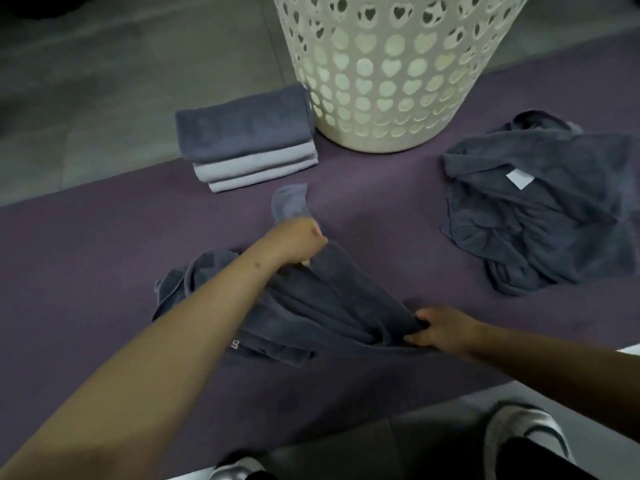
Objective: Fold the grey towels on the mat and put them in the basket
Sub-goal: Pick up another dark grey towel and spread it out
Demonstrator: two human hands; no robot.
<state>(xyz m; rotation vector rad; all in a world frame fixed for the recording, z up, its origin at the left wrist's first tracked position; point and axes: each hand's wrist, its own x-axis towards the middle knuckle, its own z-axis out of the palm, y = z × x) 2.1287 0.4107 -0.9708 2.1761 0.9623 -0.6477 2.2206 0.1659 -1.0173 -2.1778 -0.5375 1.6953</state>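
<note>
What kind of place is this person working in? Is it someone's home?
Probably a home, on the floor. A purple mat lies over grey floor tiles, with a cream laundry basket standing on it and a stack of folded towels beside the basket. I can't tell which room.

A purple mat (363, 209) lies on the grey floor (104, 81). On it stand a cream basket (391, 74), a folded towel stack (246, 140), a crumpled towel pile (540, 206), and a rumpled towel (311, 306), seemingly partly lifted.
</note>
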